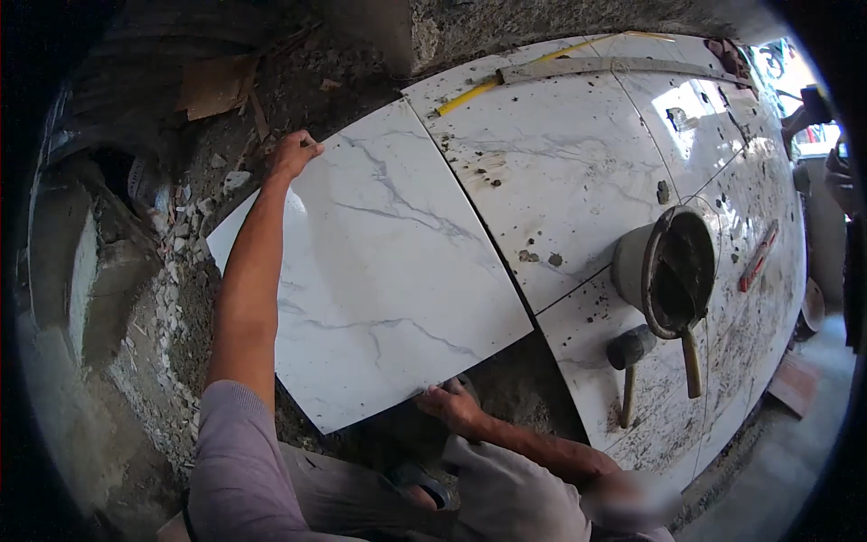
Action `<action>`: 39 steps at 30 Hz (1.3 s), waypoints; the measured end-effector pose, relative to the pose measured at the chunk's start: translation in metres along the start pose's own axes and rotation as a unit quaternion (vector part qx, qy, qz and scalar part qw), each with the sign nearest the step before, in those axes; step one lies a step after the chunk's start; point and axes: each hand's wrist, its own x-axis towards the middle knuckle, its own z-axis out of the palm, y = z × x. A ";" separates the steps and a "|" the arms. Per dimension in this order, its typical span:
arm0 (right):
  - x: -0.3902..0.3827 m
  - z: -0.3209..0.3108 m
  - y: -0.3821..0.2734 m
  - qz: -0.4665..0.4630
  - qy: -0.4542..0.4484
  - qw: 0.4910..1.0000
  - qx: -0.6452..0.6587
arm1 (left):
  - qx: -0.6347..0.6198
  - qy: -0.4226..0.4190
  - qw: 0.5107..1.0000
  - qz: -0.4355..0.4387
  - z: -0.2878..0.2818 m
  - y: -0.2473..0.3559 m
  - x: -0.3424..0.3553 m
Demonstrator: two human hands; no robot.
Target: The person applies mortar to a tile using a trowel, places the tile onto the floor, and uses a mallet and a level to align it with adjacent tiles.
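A large white floor tile [379, 271] with grey veining lies between my hands, slightly askew beside the laid tiles. My left hand [295, 155] is closed on its far left edge, the arm stretched across the tile's left part. At the near edge, my right hand [454, 409] grips the tile close to its near right side, with some fingers hidden under or behind the edge. A dark gap runs between this tile and the laid tiles [551, 172] on the right.
On the laid tiles stand a mortar bucket [632, 262] with a handled tool, a mallet [630, 348], a red tool [759, 257], a long straightedge [596, 66] and a yellow strip [470, 97]. Rubble [176, 271] lies left. Another person's hand [840, 181] shows far right.
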 end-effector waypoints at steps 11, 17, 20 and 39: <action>0.013 -0.004 -0.001 -0.025 -0.004 0.999 0.024 | -0.031 0.011 0.999 -0.013 0.005 -0.006 0.013; 0.010 0.007 -0.005 -0.060 0.039 0.997 0.037 | -0.027 0.045 0.996 0.069 0.004 -0.022 0.016; 0.009 0.002 -0.009 -0.065 0.086 0.994 -0.002 | -0.029 0.053 0.996 0.062 0.019 -0.008 0.013; -0.009 0.009 -0.031 -0.014 0.049 0.995 -0.090 | 0.047 0.085 0.995 -0.011 0.026 0.001 0.009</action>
